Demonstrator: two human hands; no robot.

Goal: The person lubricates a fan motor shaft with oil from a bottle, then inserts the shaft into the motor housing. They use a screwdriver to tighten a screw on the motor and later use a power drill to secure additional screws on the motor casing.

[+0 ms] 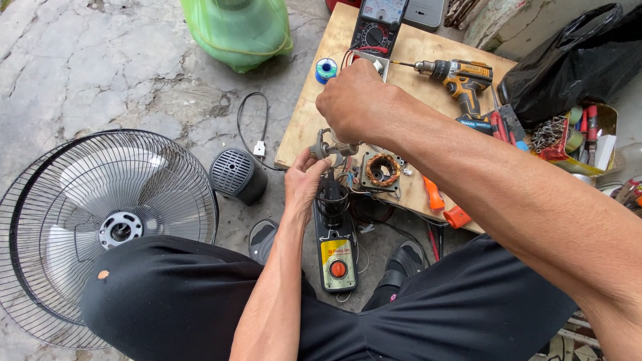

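Observation:
My left hand (304, 184) grips a small grey metal fan motor part (324, 148) at the front edge of a wooden board (304, 120). My right hand (354, 100) reaches over from the right and closes on the top of the same part, its fingers hidden behind the knuckles. Just right of it lies a stator with copper windings (382, 170). Below my left hand stands the black fan neck with its control panel and orange knob (338, 257).
A wire fan guard with blades (107, 220) lies on the concrete at left, a grey motor cover (235, 175) beside it. On the board are a cordless drill (458, 77), a multimeter (374, 30), a solder spool (326, 69) and orange-handled tools (445, 204). A box of tools (578, 137) sits right.

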